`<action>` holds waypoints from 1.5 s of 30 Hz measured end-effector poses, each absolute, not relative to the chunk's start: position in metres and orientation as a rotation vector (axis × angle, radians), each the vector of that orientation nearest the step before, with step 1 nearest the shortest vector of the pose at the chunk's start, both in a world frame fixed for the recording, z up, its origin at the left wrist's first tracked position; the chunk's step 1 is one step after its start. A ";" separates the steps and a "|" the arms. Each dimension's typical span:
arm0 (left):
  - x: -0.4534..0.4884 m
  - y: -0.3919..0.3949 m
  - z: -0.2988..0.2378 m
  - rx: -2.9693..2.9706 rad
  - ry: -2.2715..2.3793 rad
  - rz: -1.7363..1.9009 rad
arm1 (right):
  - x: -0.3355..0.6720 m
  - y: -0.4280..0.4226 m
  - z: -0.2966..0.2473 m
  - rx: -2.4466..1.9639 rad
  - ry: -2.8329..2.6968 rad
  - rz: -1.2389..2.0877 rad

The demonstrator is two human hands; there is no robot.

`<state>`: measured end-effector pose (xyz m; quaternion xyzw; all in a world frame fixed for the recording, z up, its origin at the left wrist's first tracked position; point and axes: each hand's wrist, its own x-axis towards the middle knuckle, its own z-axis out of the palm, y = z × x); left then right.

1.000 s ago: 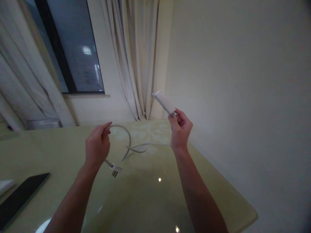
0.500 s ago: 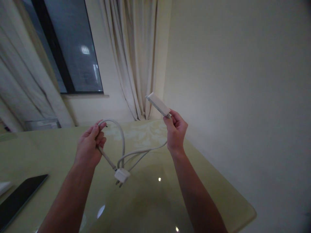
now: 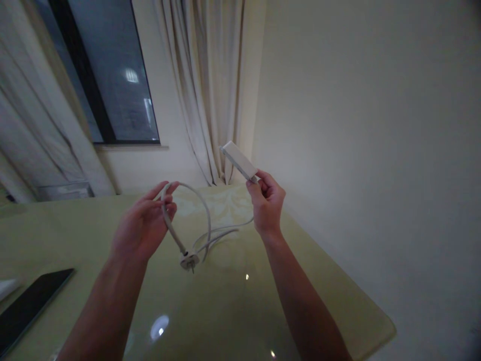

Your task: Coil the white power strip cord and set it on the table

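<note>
My left hand [image 3: 145, 223] holds a loop of white power cord [image 3: 208, 215], the cord passing between its loosely curled fingers. From that loop hangs a white plug [image 3: 189, 260], its metal prongs pointing down above the table. Higher up, my right hand [image 3: 268, 203] pinches one end of a slim white block [image 3: 240, 159] between thumb and fingers. The block tilts up to the left, its far end free. Cord runs from beside my right wrist back towards the plug, where several strands cross. Part of the cord is hidden behind the hands.
A glossy pale green table [image 3: 225, 311] lies beneath both hands. At its left are a black flat device [image 3: 33, 306] and a white object [image 3: 7, 288] cut off by the frame. Behind stand curtains [image 3: 210, 90], a dark window [image 3: 112, 65] and a wall [image 3: 368, 150].
My left hand has moved right and its fingers have loosened around the cord. The plug has turned and shifted slightly up. My right hand and the white block have moved a little left.
</note>
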<state>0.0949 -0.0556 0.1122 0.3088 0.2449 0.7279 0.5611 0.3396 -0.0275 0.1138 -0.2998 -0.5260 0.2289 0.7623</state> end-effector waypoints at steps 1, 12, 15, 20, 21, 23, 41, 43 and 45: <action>0.095 -0.058 0.113 0.736 0.557 1.713 | 0.339 -0.027 0.114 -0.646 -1.156 0.510; 0.102 -0.079 0.117 1.117 0.521 1.503 | 0.335 -0.031 0.116 -0.606 -1.217 0.613; 0.103 -0.080 0.120 1.016 0.414 1.582 | 0.335 -0.031 0.116 -0.573 -1.226 0.647; 0.106 -0.078 0.117 0.970 0.411 1.607 | 0.334 -0.033 0.117 -0.572 -1.260 0.676; 0.106 -0.077 0.116 0.982 0.427 1.597 | 0.334 -0.033 0.117 -0.581 -1.265 0.677; 0.108 -0.074 0.113 1.009 0.460 1.593 | 0.334 -0.033 0.117 -0.590 -1.269 0.682; 0.118 -0.060 0.101 1.148 0.709 1.501 | 0.319 -0.035 0.112 -0.680 -1.338 0.766; 0.124 -0.064 0.099 1.288 0.761 1.439 | 0.311 -0.038 0.109 -0.692 -1.339 0.843; 0.131 -0.066 0.096 1.463 0.834 1.388 | 0.301 -0.041 0.104 -0.688 -1.331 0.921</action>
